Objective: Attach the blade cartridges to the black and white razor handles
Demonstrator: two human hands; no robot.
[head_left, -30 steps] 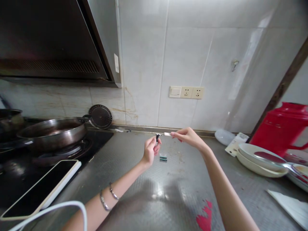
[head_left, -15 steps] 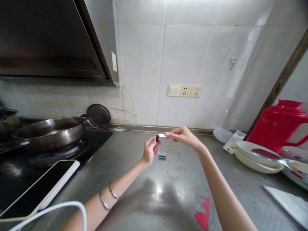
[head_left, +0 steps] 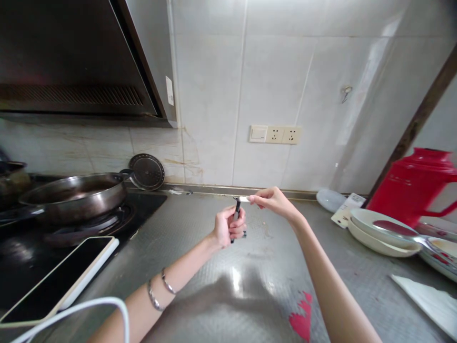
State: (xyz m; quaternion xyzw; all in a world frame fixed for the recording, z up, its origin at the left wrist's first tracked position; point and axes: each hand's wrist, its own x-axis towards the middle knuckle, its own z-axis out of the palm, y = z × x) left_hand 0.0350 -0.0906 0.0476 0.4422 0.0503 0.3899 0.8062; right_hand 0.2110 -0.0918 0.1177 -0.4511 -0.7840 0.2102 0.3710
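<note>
Upright in my left hand (head_left: 228, 226) is a slim black-and-grey handle (head_left: 236, 214) with a short crosspiece at its top; my fingers wrap round it. My right hand (head_left: 273, 202) pinches a small flat white strip (head_left: 244, 198) between thumb and fingertips. The strip's left end meets the top of the handle; whether they are joined I cannot tell. Behind my left fingers, small dark teal pieces (head_left: 244, 234) lie on the metal counter (head_left: 271, 267), mostly hidden.
A steel pan (head_left: 74, 195) sits on the stove at left, with a phone (head_left: 57, 281) and white cable (head_left: 107, 301) nearer me. At right are stacked plates (head_left: 378, 238), a red jug (head_left: 414, 186) and a white sheet (head_left: 428, 300). A torn red scrap (head_left: 302, 319) lies in front.
My left hand has shifted slightly right and turned, so more of the black handle shows, now upright. It covers most of the teal pieces. My right hand has barely moved.
</note>
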